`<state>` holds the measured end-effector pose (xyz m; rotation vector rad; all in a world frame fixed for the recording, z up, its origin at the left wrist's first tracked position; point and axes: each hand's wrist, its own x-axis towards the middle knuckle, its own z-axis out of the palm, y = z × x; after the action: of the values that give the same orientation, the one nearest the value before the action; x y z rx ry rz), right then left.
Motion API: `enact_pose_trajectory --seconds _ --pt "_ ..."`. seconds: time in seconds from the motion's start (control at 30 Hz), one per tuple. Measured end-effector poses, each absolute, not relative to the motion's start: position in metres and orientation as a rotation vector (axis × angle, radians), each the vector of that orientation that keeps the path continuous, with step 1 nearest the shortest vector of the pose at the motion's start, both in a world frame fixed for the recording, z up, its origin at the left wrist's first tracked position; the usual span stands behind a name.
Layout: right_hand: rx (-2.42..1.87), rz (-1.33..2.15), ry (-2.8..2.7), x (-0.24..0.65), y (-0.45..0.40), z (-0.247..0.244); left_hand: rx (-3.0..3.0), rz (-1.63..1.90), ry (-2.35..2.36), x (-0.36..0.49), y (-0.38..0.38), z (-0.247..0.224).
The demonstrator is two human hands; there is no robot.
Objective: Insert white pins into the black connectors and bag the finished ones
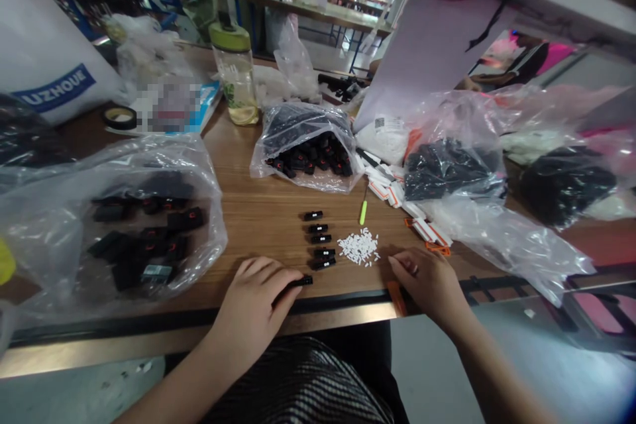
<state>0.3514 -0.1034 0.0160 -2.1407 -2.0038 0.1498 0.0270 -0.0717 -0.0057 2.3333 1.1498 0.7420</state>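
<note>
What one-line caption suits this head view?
Left hand on a black clip; right hand beside white pellets.

Wooden table (pixel 263 212), metal-edged, under your hands. Just beyond your left hand (pixel 256 308): a column of five small black parts (pixel 319 238); a sixth black part (pixel 299 282) lies at its fingertips. Just beyond your right hand (pixel 430 285): a heap of tiny white pieces (pixel 358 247), then a green-handled tool (pixel 363 211). Far left of your left hand: a clear bag of black parts (pixel 134 225). Ahead of both hands: a second bag of black parts (pixel 308 146), a lidded bottle (pixel 237 73), a tape roll (pixel 120 117).
</note>
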Motion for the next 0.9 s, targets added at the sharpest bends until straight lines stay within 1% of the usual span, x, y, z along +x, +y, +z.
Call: enact_pose_trajectory --seconds 0.1,0.17,0.33,0.5,0.6,0.77,0.83,0.9 --pt "-2.252 0.277 -1.858 0.356 -0.101 0.016 2.333 0.763 1.138 0.026 -0.073 -0.007" --pt "-2.245 0.373 -1.789 0.362 -0.100 0.017 2.331 0.776 1.125 0.026 -0.073 -0.008" --pt "-2.082 0.518 -1.751 0.377 -0.099 0.019 2.316 0.803 1.111 0.024 -0.071 -0.008" --pt "-1.935 0.630 -1.762 0.387 -0.101 0.006 2.309 0.793 1.109 0.024 -0.070 -0.009" --pt "-1.952 0.526 -1.792 0.384 -0.104 -0.001 2.298 0.795 1.114 0.025 -0.071 -0.009" --pt "-2.079 0.160 -1.853 0.369 -0.113 -0.004 2.258 0.809 1.147 0.025 -0.072 -0.008" --pt "-2.073 0.115 -1.867 0.367 -0.116 -0.005 2.266 0.798 1.131 0.025 -0.072 -0.008" --pt "-2.058 0.157 -1.857 0.368 -0.117 -0.006 2.272 0.789 1.114 0.025 -0.072 -0.006"
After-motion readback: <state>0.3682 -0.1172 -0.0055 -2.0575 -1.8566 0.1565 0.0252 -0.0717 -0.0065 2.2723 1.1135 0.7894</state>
